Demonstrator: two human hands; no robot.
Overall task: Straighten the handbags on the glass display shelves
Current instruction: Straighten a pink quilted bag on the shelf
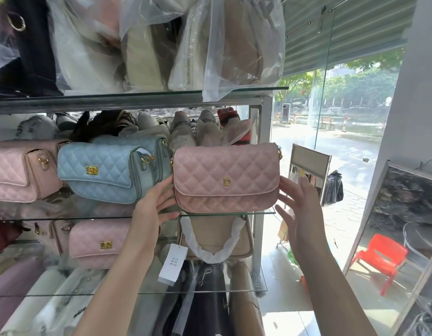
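Observation:
A pink quilted handbag (226, 177) with a gold D clasp stands upright at the right end of the middle glass shelf (263, 212). My left hand (156, 204) touches its left side with straight fingers. At the bag's right edge my right hand (298, 202) is spread, fingertips at or just off the bag. To the left, a light blue quilted handbag (103, 168) sits tilted, and a pink quilted bag (21, 170) lies further left. On the shelf below are another pink quilted bag (98, 241) and a beige bag (215, 236) with a wrapped handle.
Plastic-wrapped bags (161, 42) crowd the top shelf. A white price tag (172, 263) hangs under the middle shelf. The metal shelf post (258, 166) stands at the right. Beyond it are a glass shopfront (331, 117), a red plastic chair (379, 260) and a leaning framed panel (404, 226).

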